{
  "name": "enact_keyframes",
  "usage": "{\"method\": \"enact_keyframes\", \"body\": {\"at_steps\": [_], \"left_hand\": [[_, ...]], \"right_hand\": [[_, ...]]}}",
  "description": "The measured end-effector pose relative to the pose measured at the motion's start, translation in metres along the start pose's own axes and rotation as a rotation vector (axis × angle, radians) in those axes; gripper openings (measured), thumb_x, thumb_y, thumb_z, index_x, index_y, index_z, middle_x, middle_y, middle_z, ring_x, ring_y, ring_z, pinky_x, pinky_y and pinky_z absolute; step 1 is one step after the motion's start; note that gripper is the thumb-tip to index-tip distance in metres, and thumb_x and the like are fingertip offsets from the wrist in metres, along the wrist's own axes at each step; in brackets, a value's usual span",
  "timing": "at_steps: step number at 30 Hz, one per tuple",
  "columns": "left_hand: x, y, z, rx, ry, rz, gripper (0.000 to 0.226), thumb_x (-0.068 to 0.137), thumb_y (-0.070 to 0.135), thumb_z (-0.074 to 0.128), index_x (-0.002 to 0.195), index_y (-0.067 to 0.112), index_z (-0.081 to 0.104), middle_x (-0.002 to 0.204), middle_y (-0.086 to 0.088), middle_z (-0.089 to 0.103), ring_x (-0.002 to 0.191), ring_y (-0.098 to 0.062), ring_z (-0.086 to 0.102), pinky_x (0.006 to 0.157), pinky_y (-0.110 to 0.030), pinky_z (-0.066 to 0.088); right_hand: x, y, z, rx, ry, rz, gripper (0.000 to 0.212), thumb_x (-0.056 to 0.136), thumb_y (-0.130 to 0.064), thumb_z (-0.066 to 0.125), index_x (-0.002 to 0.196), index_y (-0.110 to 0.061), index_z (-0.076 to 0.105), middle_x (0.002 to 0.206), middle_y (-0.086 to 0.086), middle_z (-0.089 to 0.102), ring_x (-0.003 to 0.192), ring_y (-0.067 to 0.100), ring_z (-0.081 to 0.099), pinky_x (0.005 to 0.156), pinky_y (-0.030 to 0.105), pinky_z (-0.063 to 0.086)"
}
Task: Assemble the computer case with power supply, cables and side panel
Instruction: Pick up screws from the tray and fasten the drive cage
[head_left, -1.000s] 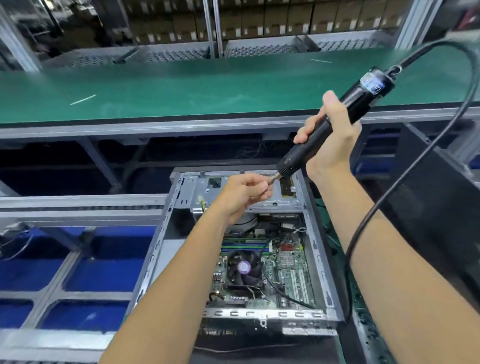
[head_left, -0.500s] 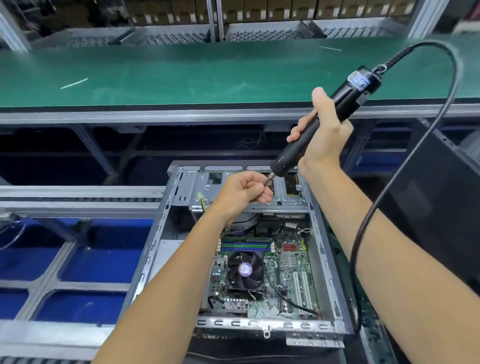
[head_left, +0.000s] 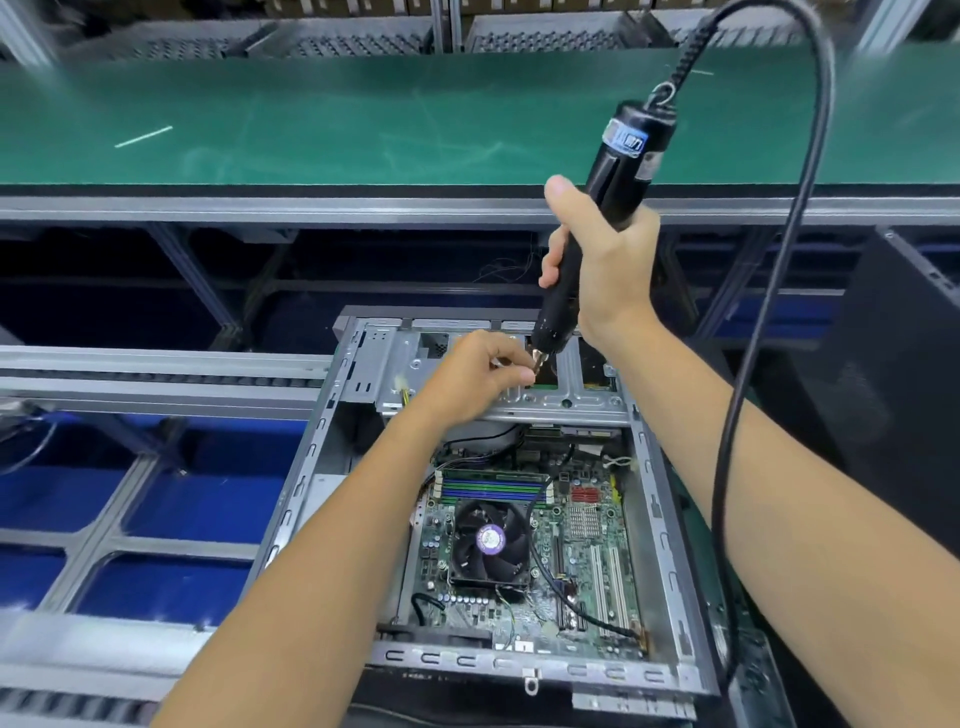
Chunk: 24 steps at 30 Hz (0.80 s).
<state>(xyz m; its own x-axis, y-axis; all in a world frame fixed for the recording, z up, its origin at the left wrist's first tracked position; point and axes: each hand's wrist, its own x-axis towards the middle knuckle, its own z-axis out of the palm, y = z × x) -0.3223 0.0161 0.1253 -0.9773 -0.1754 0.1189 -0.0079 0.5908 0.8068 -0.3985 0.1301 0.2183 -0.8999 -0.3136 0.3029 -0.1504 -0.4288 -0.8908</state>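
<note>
An open grey computer case (head_left: 657, 525) lies flat in front of me, its motherboard (head_left: 576, 566) and black CPU fan (head_left: 491, 540) exposed. My right hand (head_left: 602, 270) grips a black electric screwdriver (head_left: 618, 171), now nearly upright, with its bit down over the metal drive bracket (head_left: 566, 402) at the case's far end. My left hand (head_left: 478, 374) hovers over that bracket, fingertips pinched together right at the screwdriver's tip (head_left: 537, 358); whatever they pinch is too small to see.
The screwdriver's thick black cable (head_left: 748, 374) loops up and down along my right arm. A green conveyor belt (head_left: 311, 119) runs across beyond the case. A black side panel (head_left: 904, 364) stands at the right. Blue bins (head_left: 156, 504) sit below a metal frame at left.
My right hand has swung the screwdriver from a slant to nearly upright and brought its tip lower, against my left fingertips. My left hand has stayed at the bracket.
</note>
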Motion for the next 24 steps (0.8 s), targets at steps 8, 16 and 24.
{"method": "enact_keyframes", "body": {"at_steps": [8,16,24], "left_hand": [[-0.005,-0.016,-0.002,0.067,0.035,-0.023,0.013,0.092,0.003,0.06,0.095,0.005,0.072,0.076,0.004,0.061,0.06,0.01,0.054,0.057,-0.004,0.04],[0.001,-0.017,0.0,0.06,-0.046,-0.001,0.009,0.085,0.009,0.071,0.087,0.018,0.072,0.082,0.012,0.06,0.072,0.007,0.055,0.066,-0.005,0.04],[0.005,-0.019,0.005,0.137,-0.09,0.033,0.008,0.083,0.013,0.074,0.09,0.011,0.075,0.079,0.018,0.053,0.079,0.002,0.05,0.077,-0.016,0.038]], "right_hand": [[0.0,0.021,-0.001,-0.111,-0.079,0.054,0.032,0.083,-0.026,0.074,0.055,-0.025,0.058,0.049,0.004,0.049,0.038,0.021,0.043,0.045,0.029,0.041],[0.0,0.029,-0.003,-0.151,-0.112,0.067,0.04,0.087,-0.024,0.072,0.052,-0.024,0.054,0.049,0.005,0.05,0.039,0.021,0.046,0.046,0.029,0.043],[0.001,0.031,-0.004,-0.146,-0.117,0.06,0.037,0.086,-0.026,0.072,0.055,-0.02,0.053,0.049,0.006,0.05,0.039,0.02,0.046,0.046,0.028,0.043]]}}
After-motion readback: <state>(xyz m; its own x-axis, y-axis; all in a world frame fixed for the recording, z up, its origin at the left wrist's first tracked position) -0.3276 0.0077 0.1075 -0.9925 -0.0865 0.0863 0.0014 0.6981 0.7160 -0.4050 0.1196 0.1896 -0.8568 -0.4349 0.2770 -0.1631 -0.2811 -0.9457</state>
